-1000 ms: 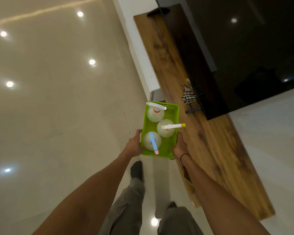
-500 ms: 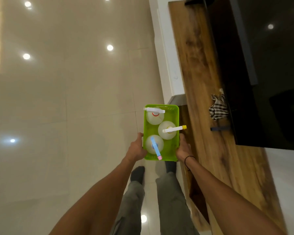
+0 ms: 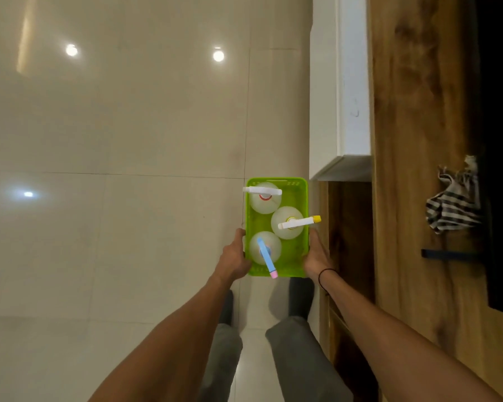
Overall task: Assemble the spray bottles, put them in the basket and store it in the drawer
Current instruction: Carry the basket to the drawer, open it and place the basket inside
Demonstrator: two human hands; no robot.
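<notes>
Green basket (image 3: 301, 198) w/ 3 spray bottles (image 3: 287, 222), L hand (image 3: 235, 258) & R hand (image 3: 317, 255) fingers clasped round its sides.

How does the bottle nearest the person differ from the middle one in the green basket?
The nearest bottle has a blue spray head with a pink tip; the middle bottle has a white head with a yellow tip. The nearest one's nozzle points back toward the person, the middle one's toward the wooden cabinet, past the basket rim. Both have pale round bodies, stand upright and have heads fitted.
</notes>
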